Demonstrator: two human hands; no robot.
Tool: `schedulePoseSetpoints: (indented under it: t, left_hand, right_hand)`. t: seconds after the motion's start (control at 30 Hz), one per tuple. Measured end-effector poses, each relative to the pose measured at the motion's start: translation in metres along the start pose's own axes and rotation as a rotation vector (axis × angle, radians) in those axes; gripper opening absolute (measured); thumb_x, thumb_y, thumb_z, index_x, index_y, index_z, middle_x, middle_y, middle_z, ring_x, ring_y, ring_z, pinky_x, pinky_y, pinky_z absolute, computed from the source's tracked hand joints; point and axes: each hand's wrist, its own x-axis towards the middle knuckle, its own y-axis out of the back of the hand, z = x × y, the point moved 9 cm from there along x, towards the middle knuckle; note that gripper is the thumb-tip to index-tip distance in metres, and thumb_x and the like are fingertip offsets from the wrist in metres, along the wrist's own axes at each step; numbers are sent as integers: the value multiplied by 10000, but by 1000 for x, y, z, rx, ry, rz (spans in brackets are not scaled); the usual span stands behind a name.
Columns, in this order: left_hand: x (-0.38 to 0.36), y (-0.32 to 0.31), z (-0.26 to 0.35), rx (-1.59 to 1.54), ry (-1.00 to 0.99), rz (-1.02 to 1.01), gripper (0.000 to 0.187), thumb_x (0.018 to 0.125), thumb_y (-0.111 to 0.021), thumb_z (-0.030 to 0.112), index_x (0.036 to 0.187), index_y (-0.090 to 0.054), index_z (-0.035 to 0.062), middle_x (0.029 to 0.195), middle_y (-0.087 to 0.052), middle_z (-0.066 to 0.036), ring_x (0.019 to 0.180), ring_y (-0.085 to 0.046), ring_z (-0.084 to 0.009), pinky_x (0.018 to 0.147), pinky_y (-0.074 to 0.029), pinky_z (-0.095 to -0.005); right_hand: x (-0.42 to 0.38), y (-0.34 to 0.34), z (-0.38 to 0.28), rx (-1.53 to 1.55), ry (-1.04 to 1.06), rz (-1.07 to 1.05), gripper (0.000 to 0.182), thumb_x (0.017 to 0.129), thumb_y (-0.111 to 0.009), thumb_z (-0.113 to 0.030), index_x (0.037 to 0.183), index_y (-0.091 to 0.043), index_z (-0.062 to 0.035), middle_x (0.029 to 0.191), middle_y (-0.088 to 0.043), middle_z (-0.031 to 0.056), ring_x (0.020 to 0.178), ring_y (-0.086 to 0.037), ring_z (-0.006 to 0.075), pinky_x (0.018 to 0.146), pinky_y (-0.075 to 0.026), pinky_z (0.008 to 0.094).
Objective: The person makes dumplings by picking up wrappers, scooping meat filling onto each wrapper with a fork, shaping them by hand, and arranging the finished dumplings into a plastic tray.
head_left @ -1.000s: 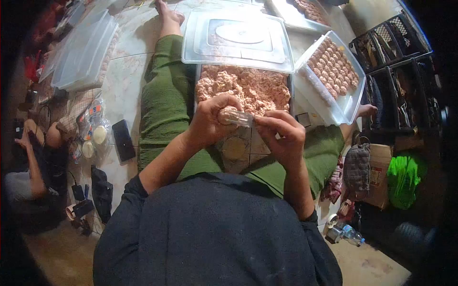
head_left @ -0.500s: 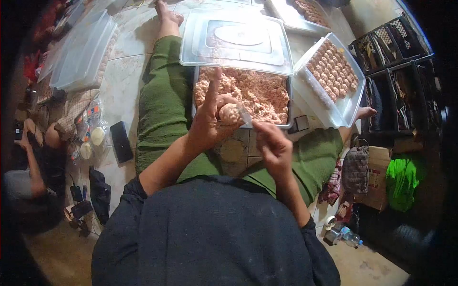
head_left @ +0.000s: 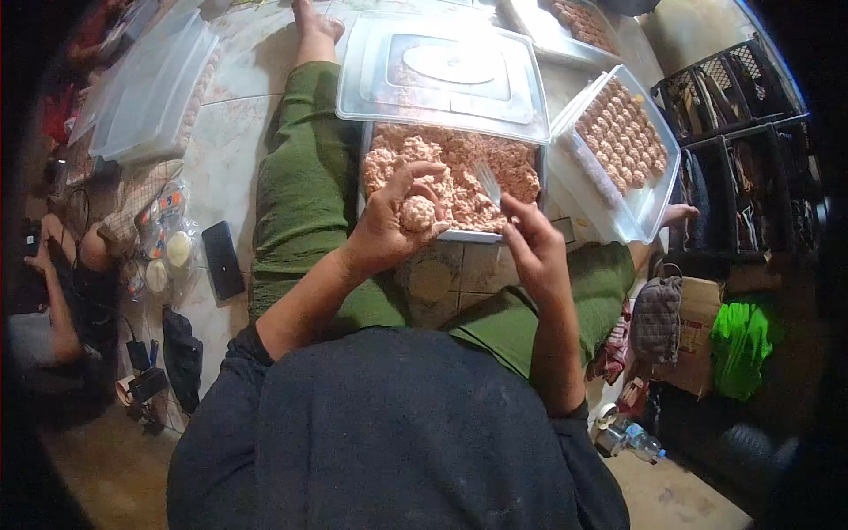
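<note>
My left hand point(head_left: 384, 225) is curled round a rough pinkish ball point(head_left: 417, 214) of the mixture, held over the near left edge of a rectangular tub point(head_left: 364, 190). A lumpy pink mixture that looks like minced meat point(head_left: 481, 159) fills the tub. In my right hand point(head_left: 537, 243) is a metal fork point(head_left: 488, 183), its tines pointing up and away over the mixture. A clear plastic lid point(head_left: 442, 106) lies across the tub's far part and hides what is under it.
To the right, a clear container point(head_left: 649, 216) holds rows of similar balls point(head_left: 623, 137). Black crates point(head_left: 729, 146) stand beyond it. On the left are a stack of clear containers point(head_left: 146, 97), a phone point(head_left: 223, 261) and another person's hand point(head_left: 44, 252). My legs point(head_left: 305, 194) flank the tub.
The fork has moved away from the ball, to the right and up over the mixture. My left fingers have curled in from a raised, spread pose, with the ball still in that hand.
</note>
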Motion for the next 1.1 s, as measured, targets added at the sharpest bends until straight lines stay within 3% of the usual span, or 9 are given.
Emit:
schedulePoseSetpoints:
  t: [0.13,0.3,0.43,0.53,0.63,0.73,0.87,0.93,1.1]
  left_hand:
    - [1,-12,-8,-9,43,-108,1126,654,-873,225,1495,-139,79,1024,-542,-87,1023,-531,-194,976,-398,-351]
    - [-1,-37,-23,-26,133,-307,1415,605,-866,482,1492,159,77,1432,-275,-217,1299,-349,-299,1095,-264,-405]
    - [-12,-74,-35,78,99,-475,1443,626,-854,483,1447,244,36,1525,-55,-278,1418,-179,-366,1139,-183,-440]
    - [-18,-104,-25,-141,131,-591,1412,649,-867,396,1459,252,102,1507,-118,-275,1401,-227,-363,1106,-274,-438]
    - [-15,-108,-21,197,-16,-624,931,705,-838,230,1444,-289,92,1387,-390,-179,1250,-454,-319,1040,-389,-410]
    - [-20,-115,-63,206,-34,-756,473,758,-784,159,1167,-565,66,1207,-559,-129,1144,-537,-303,958,-442,-383]
    - [-23,-113,-101,391,65,-815,421,760,-714,21,1154,-569,49,1130,-593,-124,1050,-585,-291,906,-462,-365]
    - [-46,-98,-178,141,414,-784,379,813,-673,60,1175,-565,36,1131,-601,-105,1041,-581,-264,909,-458,-360]
    - [-74,-81,-219,-46,1050,-530,501,945,-489,394,1310,-520,52,1282,-536,-87,1150,-495,-229,971,-407,-368]
  right_hand:
    - [19,-6,-41,-583,275,34,674,751,-739,-90,1363,-458,-52,1278,-522,256,1240,-475,404,1036,-398,420]
    - [10,-56,-45,-346,309,-240,883,636,-798,-70,1407,-368,-75,1284,-502,229,1165,-520,398,962,-461,435]
    - [-7,-45,-20,-260,236,-102,832,705,-741,-59,1427,-329,-86,1153,-577,228,1087,-560,399,890,-488,435]
    - [-18,-16,9,-144,159,-88,869,725,-751,-109,1455,-280,-116,1078,-628,204,951,-638,371,824,-516,393]
    - [-19,51,35,-21,51,31,876,698,-774,-64,1448,-329,-143,1018,-639,114,929,-638,202,804,-522,333]
    - [-7,153,39,-1,29,229,839,691,-765,-16,1423,-371,-127,987,-619,76,897,-608,142,799,-513,282]
    - [30,293,65,-632,-108,496,747,732,-726,-167,1398,-393,-98,966,-653,139,843,-660,208,780,-520,319]
    - [54,329,89,-791,-174,524,776,705,-740,-164,1381,-383,-30,925,-655,163,844,-660,223,758,-527,329]
    - [95,360,162,-1077,-220,545,794,693,-721,-192,1390,-364,-64,846,-683,206,836,-667,355,790,-520,401]
